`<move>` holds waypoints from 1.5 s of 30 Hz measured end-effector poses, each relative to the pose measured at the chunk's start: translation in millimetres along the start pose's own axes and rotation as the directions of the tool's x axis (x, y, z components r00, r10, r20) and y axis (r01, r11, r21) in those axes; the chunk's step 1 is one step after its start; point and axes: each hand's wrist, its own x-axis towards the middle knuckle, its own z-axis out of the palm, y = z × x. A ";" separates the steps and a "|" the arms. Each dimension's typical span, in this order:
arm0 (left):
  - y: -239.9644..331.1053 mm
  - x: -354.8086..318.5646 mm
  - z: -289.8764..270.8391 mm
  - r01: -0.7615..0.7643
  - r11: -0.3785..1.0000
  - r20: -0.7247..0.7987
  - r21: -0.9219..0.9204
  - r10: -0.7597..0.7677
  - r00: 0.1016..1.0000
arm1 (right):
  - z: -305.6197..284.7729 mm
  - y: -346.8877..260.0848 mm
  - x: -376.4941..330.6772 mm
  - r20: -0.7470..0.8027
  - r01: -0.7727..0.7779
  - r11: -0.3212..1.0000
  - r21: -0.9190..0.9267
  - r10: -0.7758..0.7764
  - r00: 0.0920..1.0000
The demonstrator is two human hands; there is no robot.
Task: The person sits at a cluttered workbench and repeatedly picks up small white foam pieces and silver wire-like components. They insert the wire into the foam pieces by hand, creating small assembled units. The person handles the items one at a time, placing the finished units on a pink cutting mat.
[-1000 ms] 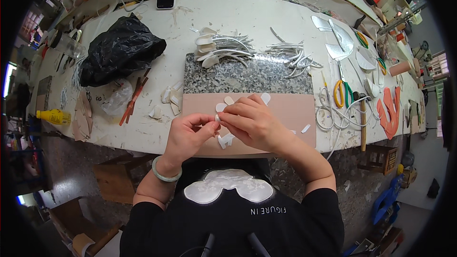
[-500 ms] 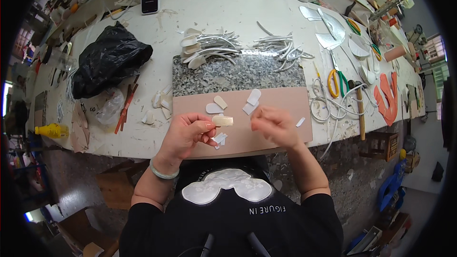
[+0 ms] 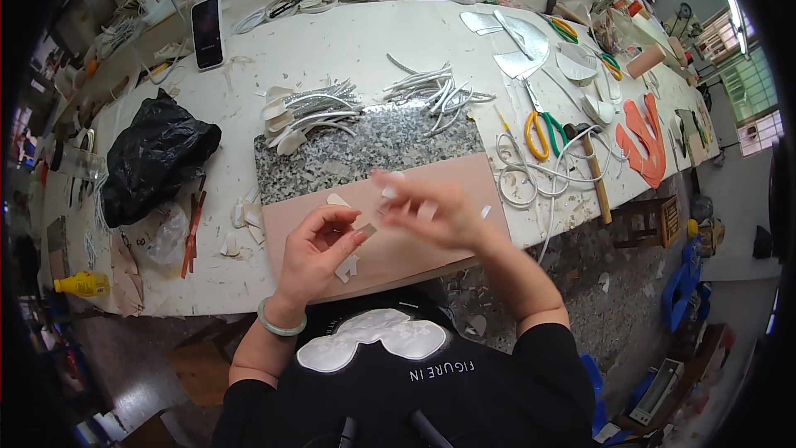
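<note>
My left hand (image 3: 317, 250) is closed, with thumb and forefinger pinching a small flat tab (image 3: 367, 231) that looks greyish. My right hand (image 3: 438, 211) hovers beside it, smeared by motion; whether it holds anything is unclear. Both hands are over a pinkish board (image 3: 452, 185). A cream rounded tab (image 3: 336, 200) lies just beyond my left hand, and small white strips (image 3: 347, 269) lie below its fingers. My right fingers partly cover some white pieces on the board.
Behind the board, a speckled stone slab (image 3: 311, 174) bears bundles of silver cords (image 3: 323, 108). Orange-and-green-handled scissors (image 3: 536, 129), a hammer (image 3: 597, 174) and looped white cord (image 3: 516, 174) lie right. A black plastic bag (image 3: 157, 158) sits left; a phone (image 3: 207, 31) stands behind.
The view has turned, so the table appears shifted left. My right hand has moved left, nearer my left hand, which still pinches a small tab.
</note>
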 end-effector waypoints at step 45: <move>6.2 -32.7 -36.9 -0.132 0.988 -0.127 -0.077 0.122 0.984 | -103.7 90.9 187.6 0.211 0.012 0.419 -0.908 0.432 0.877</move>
